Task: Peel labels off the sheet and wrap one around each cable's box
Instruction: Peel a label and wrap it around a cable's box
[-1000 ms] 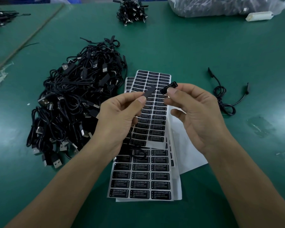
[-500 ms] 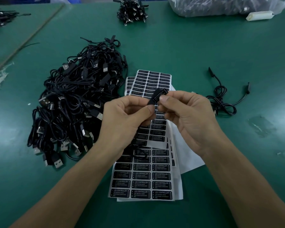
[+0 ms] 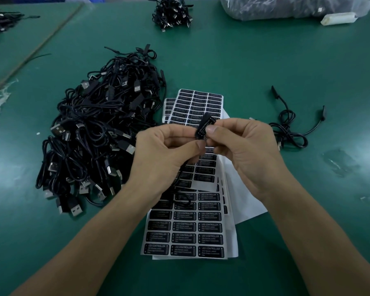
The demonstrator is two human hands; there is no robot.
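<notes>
Green table (image 3: 254, 60): L hand (image 3: 160, 159), R hand (image 3: 250, 152) grips pinch labelled box (image 3: 203, 127) above sheets (image 3: 186, 236); cable pile (image 3: 98, 133) left.

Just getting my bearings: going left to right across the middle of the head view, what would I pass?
Heap of black cables → left hand → cable box → right hand → lone coiled cable.

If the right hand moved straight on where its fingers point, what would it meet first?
Probably the left hand, just behind the small black labelled box that the right hand also pinches.
</notes>
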